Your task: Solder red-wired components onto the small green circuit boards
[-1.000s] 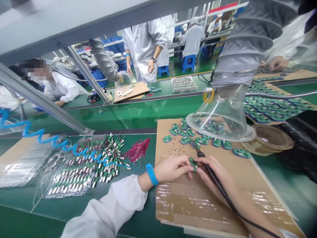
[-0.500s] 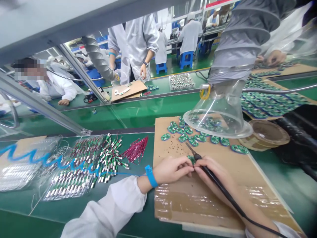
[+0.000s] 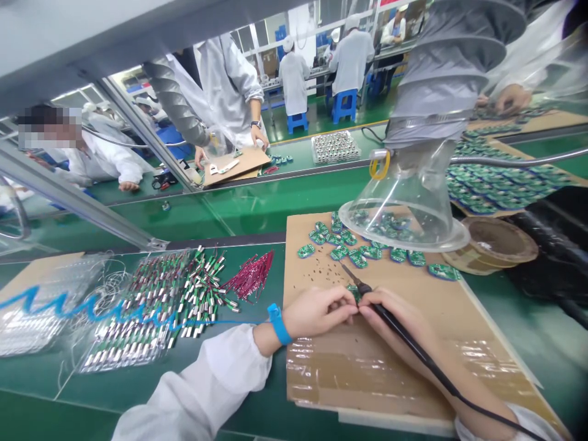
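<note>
My right hand (image 3: pixel 399 315) is closed around a soldering iron (image 3: pixel 384 313), its metal tip pointing up and left over the cardboard (image 3: pixel 399 373). Close against it, my left hand (image 3: pixel 319 311) wears a blue wrist strap with a coiled cord and pinches a small green circuit board (image 3: pixel 353 292). The fingers of both hands meet at this board and hide most of it. Just beyond lie several loose green circuit boards (image 3: pixel 358 258), and dark specks are scattered on the cardboard near the iron's tip.
A clear fume hood (image 3: pixel 404 214) hangs over the boards, with a brown tape roll (image 3: pixel 498 245) at its right. On the left are red wires (image 3: pixel 250 275), metal-ended parts with green and red wires (image 3: pixel 202 294) and plastic trays (image 3: pixel 34 324). Co-workers stand and sit across the bench.
My hands and the iron keep nearly the same pose at the board. Across the bench, the standing co-worker has leaned left and brought both hands to the cardboard there.
</note>
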`<action>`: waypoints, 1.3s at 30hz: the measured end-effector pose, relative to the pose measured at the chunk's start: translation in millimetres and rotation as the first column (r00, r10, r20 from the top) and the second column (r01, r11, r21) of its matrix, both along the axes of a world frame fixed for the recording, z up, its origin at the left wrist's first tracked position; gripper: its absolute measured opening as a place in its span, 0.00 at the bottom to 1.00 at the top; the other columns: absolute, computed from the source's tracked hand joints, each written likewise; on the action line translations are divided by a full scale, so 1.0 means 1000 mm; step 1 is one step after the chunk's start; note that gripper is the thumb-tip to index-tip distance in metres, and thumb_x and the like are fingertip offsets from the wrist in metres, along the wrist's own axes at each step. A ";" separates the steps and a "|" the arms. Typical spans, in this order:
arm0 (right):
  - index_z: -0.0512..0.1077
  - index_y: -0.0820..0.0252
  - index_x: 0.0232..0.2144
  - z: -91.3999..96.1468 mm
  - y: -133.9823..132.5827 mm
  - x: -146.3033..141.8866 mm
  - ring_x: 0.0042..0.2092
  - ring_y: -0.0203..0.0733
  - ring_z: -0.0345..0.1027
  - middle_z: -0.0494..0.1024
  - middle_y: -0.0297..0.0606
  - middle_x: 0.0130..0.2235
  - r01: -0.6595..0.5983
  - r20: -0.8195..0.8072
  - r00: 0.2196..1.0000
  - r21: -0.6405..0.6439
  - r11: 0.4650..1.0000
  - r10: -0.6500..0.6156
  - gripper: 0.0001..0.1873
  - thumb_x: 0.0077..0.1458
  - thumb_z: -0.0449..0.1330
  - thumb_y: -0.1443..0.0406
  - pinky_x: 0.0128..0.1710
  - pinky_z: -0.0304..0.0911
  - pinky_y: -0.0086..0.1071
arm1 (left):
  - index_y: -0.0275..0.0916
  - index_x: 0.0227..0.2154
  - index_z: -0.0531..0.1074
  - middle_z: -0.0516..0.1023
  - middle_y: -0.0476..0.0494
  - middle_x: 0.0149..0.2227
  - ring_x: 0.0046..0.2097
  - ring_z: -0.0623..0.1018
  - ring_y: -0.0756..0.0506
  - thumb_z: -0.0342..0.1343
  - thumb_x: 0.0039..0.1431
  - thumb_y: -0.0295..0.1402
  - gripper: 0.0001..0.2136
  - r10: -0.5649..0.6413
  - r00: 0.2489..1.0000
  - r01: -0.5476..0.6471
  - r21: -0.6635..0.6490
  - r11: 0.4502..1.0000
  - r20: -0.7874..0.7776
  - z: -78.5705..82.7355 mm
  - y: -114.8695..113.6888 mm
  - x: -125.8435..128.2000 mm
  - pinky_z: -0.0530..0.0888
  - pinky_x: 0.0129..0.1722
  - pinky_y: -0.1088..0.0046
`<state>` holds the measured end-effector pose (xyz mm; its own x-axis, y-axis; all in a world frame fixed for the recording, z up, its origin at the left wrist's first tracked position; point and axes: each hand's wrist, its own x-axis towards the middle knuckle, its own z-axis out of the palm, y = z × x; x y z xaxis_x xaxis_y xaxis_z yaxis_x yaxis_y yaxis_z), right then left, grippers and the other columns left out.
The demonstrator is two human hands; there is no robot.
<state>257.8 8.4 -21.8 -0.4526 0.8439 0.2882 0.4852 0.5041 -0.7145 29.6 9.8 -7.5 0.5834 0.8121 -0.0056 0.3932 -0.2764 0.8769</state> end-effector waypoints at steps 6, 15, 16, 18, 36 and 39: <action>0.73 0.53 0.37 0.003 0.000 -0.001 0.37 0.42 0.76 0.78 0.37 0.35 -0.016 0.025 1.000 -0.025 1.000 0.017 0.09 0.69 0.55 0.60 0.39 0.71 0.35 | 0.41 0.45 0.71 0.84 0.49 0.35 0.32 0.77 0.52 0.51 0.73 0.39 0.09 -0.019 1.000 0.018 0.023 1.000 0.004 0.000 0.001 -0.001 0.71 0.35 0.77; 0.73 0.53 0.38 0.002 -0.002 0.001 0.38 0.42 0.76 0.79 0.37 0.36 -0.048 0.010 0.999 -0.048 0.998 0.048 0.08 0.69 0.56 0.61 0.41 0.71 0.34 | 0.40 0.44 0.70 0.84 0.48 0.35 0.31 0.78 0.51 0.51 0.72 0.38 0.08 -0.034 0.999 0.035 0.044 0.998 -0.039 0.000 0.001 -0.001 0.72 0.35 0.77; 0.73 0.53 0.38 0.002 -0.002 0.001 0.38 0.42 0.76 0.79 0.37 0.36 -0.050 0.011 0.999 -0.048 0.998 0.050 0.08 0.69 0.56 0.62 0.41 0.71 0.34 | 0.40 0.44 0.70 0.84 0.48 0.35 0.31 0.78 0.51 0.51 0.72 0.38 0.08 -0.037 0.998 0.039 0.044 0.998 -0.041 0.000 0.001 -0.001 0.72 0.35 0.77; 0.73 0.53 0.37 0.002 -0.002 0.001 0.39 0.42 0.76 0.80 0.37 0.37 -0.049 0.014 0.999 -0.058 0.997 0.050 0.07 0.69 0.56 0.62 0.41 0.72 0.34 | 0.40 0.44 0.70 0.84 0.48 0.35 0.31 0.78 0.51 0.51 0.72 0.38 0.08 -0.042 0.998 0.044 0.044 0.998 -0.042 0.000 0.001 -0.001 0.72 0.34 0.77; 0.73 0.53 0.37 0.007 -0.001 -0.001 0.36 0.40 0.76 0.79 0.34 0.34 -0.061 0.038 0.997 -0.009 0.998 0.061 0.06 0.67 0.57 0.65 0.39 0.71 0.32 | 0.39 0.43 0.71 0.83 0.50 0.33 0.29 0.75 0.52 0.52 0.71 0.36 0.07 -0.032 0.999 0.035 0.092 0.995 -0.034 -0.006 0.000 -0.002 0.71 0.34 0.77; 0.73 0.53 0.37 0.004 -0.001 0.000 0.35 0.40 0.76 0.79 0.34 0.34 -0.075 0.036 0.997 0.017 0.997 0.074 0.05 0.67 0.57 0.65 0.38 0.70 0.32 | 0.39 0.43 0.71 0.83 0.49 0.33 0.29 0.76 0.52 0.52 0.71 0.37 0.07 -0.026 0.999 0.030 0.087 0.996 -0.043 -0.005 0.000 -0.001 0.71 0.34 0.77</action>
<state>257.8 7.8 -18.2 -0.5240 0.8023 0.2859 0.4709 0.5526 -0.6877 28.2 10.0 -12.4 0.6066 0.7940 0.0401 0.4201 -0.3629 0.8317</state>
